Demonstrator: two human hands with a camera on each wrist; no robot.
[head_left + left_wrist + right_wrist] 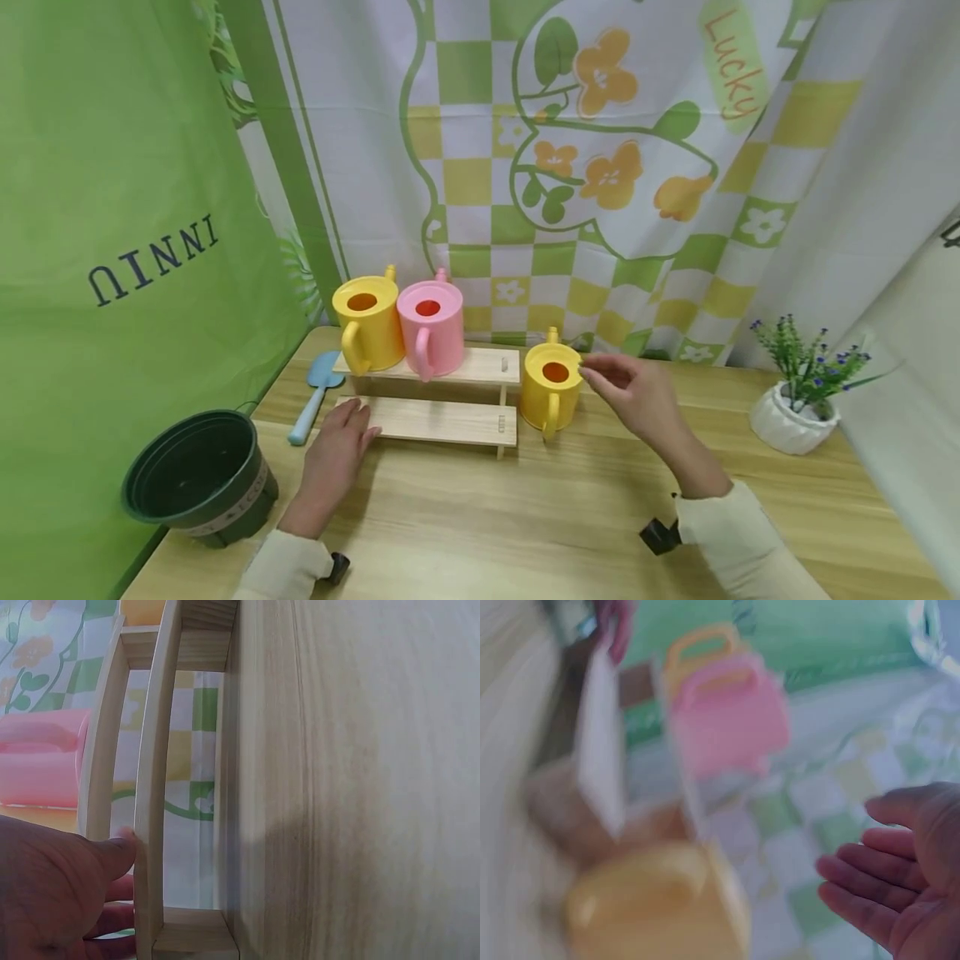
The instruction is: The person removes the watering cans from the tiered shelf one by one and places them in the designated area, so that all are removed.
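A two-tier wooden stand sits on the table, with a yellow watering can and a pink watering can side by side on its upper tier. My left hand rests on the left end of the lower tier. In the left wrist view its thumb lies at the plank's edge. Right of the stand, another yellow watering can stands upright on the table. My right hand is beside that can's rim, and the right wrist view shows its fingers extended, holding nothing.
A light-blue trowel lies left of the stand. Nearer the front left is a dark green plant pot. At the right, a white pot holds a plant with purple flowers. A patterned curtain hangs behind the table.
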